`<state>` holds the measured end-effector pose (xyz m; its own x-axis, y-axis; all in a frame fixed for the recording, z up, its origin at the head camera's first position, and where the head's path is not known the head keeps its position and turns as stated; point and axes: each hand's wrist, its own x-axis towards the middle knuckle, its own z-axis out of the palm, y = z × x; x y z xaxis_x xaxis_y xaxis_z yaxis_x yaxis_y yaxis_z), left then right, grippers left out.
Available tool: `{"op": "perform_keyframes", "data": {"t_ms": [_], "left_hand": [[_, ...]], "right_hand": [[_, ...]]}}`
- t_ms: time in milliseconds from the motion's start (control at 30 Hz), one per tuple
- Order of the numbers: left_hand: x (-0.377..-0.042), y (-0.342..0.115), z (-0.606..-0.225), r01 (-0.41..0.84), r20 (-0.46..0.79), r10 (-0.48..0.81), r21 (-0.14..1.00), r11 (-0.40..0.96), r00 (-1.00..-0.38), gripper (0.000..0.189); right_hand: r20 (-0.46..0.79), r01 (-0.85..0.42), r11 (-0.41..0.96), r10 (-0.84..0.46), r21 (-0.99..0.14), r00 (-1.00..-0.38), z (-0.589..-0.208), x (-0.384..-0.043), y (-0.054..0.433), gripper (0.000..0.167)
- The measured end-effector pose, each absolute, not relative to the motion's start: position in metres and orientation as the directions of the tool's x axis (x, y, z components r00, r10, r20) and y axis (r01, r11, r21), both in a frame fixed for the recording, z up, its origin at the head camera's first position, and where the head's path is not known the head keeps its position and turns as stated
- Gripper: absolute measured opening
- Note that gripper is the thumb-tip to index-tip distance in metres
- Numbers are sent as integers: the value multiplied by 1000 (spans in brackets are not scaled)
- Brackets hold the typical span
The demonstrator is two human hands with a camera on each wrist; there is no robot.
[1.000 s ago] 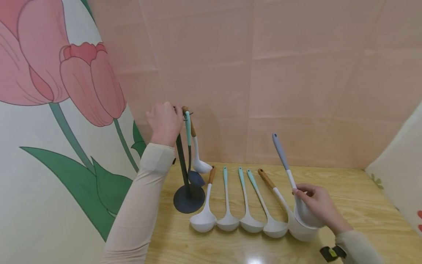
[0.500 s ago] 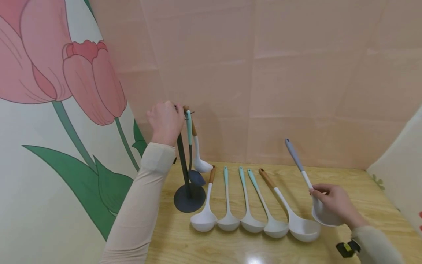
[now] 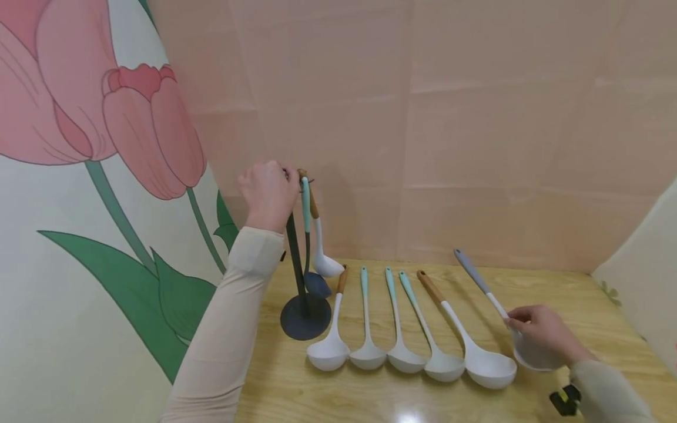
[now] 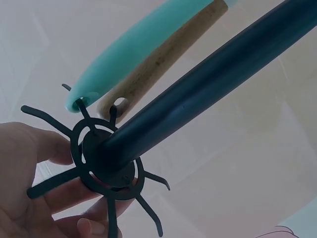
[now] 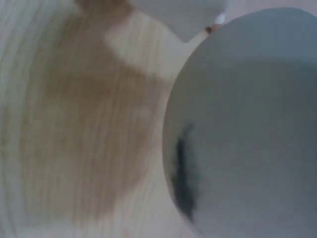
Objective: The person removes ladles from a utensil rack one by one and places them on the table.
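Observation:
My left hand [image 3: 270,197] grips the top of a dark utensil stand [image 3: 305,320]; in the left wrist view its fingers curl around behind the hook ring [image 4: 74,144]. From the hooks hang a dark ladle with a turquoise handle [image 3: 307,205] and a white ladle with a wooden handle [image 3: 328,267]. At the right, my right hand [image 3: 547,336] pinches the white neck of a ladle with a grey-blue handle [image 3: 472,271]. Its bowl [image 5: 247,129], low over the table, fills much of the right wrist view and is partly hidden by the hand in the head view.
Several white ladles lie in a row on the wooden table [image 3: 338,399], from one with a wooden handle [image 3: 328,356] beside the stand to a larger one [image 3: 492,370] near my right hand. A pinkish sheet [image 3: 476,147] stands behind, a tulip-printed wall [image 3: 106,294] at left.
My right hand has carried the grey-blue-handled ladle rightward, off the last ladle in the row, and lowered it towards the table; its handle leans more to the left. The left hand stays on the stand.

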<state>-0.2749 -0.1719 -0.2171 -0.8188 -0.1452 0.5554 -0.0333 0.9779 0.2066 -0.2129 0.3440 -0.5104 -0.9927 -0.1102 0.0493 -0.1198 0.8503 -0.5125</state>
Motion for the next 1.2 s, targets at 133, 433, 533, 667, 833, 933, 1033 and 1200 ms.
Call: {"op": "perform_keyframes", "data": {"t_ms": [133,433,533,667,833,933,1033,1200], "left_hand": [[-275,-171,-218,-27,563,-142,208,978,-814,51],[-273,-173,-216,5,550,-148,266,964,-822,49],[-273,-173,-216,11,548,-146,274,962,-823,50],[-272,-174,-216,4,546,-150,272,962,-824,50],[-271,-177,-216,-7,544,-156,265,964,-824,50],[-270,-178,-217,2,547,-150,267,964,-824,49],[-270,-179,-217,4,550,-143,257,966,-822,49],[-269,-180,-216,1,540,-145,261,965,-829,51]], "right_hand": [[-22,-95,856,-123,-509,-992,-523,-218,349,29],[-52,-87,850,-134,-519,-990,-535,-222,352,28],[-63,-90,856,-141,-510,-988,-539,-222,355,27],[-80,-91,855,-153,-511,-985,-547,-221,356,26],[-81,-78,847,-142,-526,-987,-550,-216,351,24],[-78,-65,851,-123,-521,-989,-549,-213,348,23],[-77,-58,855,-113,-515,-991,-550,-211,345,22],[-56,-60,865,-101,-499,-993,-553,-207,342,18]]}}
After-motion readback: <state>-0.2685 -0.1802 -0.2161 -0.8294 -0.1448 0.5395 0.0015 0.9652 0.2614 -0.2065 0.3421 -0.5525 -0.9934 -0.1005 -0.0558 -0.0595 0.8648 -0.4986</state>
